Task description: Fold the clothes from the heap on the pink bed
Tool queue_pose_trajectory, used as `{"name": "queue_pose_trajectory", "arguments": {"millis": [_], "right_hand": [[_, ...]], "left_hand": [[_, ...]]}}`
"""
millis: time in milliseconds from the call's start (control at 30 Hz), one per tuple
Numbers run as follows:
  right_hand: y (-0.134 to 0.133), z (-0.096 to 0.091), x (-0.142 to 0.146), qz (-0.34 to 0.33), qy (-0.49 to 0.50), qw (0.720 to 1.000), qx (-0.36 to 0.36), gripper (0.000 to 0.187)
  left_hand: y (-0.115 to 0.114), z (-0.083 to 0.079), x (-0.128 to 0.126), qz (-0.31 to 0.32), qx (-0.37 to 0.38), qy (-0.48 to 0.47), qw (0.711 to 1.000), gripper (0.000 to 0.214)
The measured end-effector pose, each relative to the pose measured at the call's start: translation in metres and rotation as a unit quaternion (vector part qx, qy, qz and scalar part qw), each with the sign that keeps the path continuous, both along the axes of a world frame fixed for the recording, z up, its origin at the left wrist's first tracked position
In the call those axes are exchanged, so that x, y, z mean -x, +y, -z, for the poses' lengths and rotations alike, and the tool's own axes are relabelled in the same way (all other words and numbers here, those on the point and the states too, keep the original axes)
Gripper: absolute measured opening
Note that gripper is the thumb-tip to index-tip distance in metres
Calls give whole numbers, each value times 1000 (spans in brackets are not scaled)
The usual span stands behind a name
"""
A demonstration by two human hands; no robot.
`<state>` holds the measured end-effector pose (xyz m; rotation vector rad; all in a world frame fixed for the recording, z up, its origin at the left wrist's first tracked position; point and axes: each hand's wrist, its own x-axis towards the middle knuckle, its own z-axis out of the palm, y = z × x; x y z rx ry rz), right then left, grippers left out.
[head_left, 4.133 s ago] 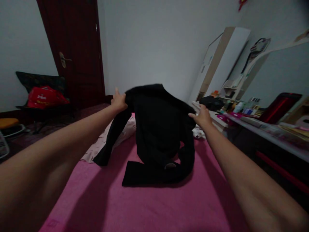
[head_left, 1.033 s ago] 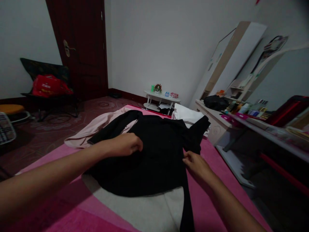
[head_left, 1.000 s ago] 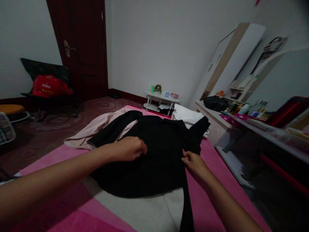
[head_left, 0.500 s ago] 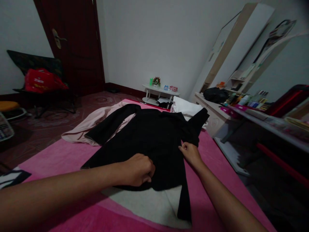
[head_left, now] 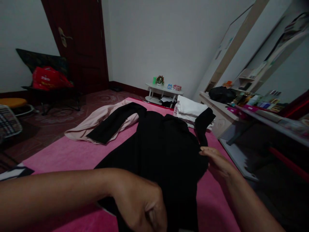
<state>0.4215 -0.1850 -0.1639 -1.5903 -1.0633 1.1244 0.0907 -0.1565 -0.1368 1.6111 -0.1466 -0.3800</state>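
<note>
A black long-sleeved garment (head_left: 166, 148) lies spread over the pink bed cover (head_left: 60, 154), its left sleeve stretched out over a pale pink garment (head_left: 82, 125). The other sleeve reaches toward a folded white stack at the far right. My left hand (head_left: 142, 203) is closed low at the near part of the black cloth, with its fingertips mostly hidden. At the right edge, below the sleeve, my right hand (head_left: 217, 161) pinches the cloth between thumb and fingers.
Folded white clothes (head_left: 190, 108) sit at the bed's far right corner. A dressing table (head_left: 217, 109) with bottles and a black bag stands on the right. Beyond the bed is a small white table (head_left: 164, 89). A red bag (head_left: 49, 79) rests on a chair at left.
My left hand has come nearer and lower, and the near hem has been drawn toward me. My right hand has shifted right, pulling the garment's side outward. The view has turned slightly left.
</note>
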Motion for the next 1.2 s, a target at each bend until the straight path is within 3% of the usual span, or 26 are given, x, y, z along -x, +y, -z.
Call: {"name": "queue_pose_trajectory", "arguments": {"millis": [67, 100, 133, 167, 233, 300, 333, 367, 500, 600, 667, 767, 867, 933, 1033, 1100, 1200], "right_hand": [[-3, 0, -10, -13, -42, 999, 21, 25], [-2, 2, -15, -11, -88, 996, 34, 26], [1, 6, -21, 0, -140, 989, 39, 27], [5, 10, -25, 15, -191, 981, 33, 25], [15, 15, -31, 52, -270, 961, -17, 16], [28, 14, -30, 88, -314, 942, -79, 12], [34, 12, -28, 99, -330, 934, -99, 15], [41, 10, -25, 107, -342, 927, -111, 19], [76, 9, -14, 117, -408, 899, -109, 38], [105, 20, -11, 141, -476, 867, -44, 60], [121, 27, -12, 138, -510, 849, 9, 57], [130, 28, -28, 114, -550, 827, 26, 35], [124, 23, -69, 183, -578, 795, 14, 34], [116, 20, -99, 235, -583, 777, 23, 35], [109, 16, -125, 227, -589, 773, 68, 29], [112, 10, -122, 214, -616, 755, 68, 31], [127, -3, -96, 197, -653, 731, -6, 36]], "left_hand": [[19, -13, -4, -68, -75, -17, 995, 15], [34, -19, -6, -120, -150, -29, 981, 16], [52, -22, -6, -184, -250, -43, 950, 16], [72, -23, -5, -248, -356, -47, 900, 16], [111, -18, 2, -365, -539, -4, 759, 18], [141, -8, 15, -425, -640, 87, 634, 22], [150, -2, 24, -434, -661, 126, 600, 23], [154, 4, 32, -432, -666, 156, 588, 24], [140, 24, 56, -389, -637, 178, 642, 28], [121, 37, 59, -386, -632, 145, 656, 25], [116, 38, 61, -397, -627, 120, 660, 16], [118, 25, 75, -417, -616, 97, 661, 15], [126, 7, 107, -439, -601, 100, 660, 22], [128, 2, 130, -431, -576, 117, 684, 25], [129, 5, 148, -369, -540, 147, 742, 21], [131, 1, 143, -313, -558, 175, 748, 13], [145, -23, 107, -289, -628, 182, 699, 12]]}}
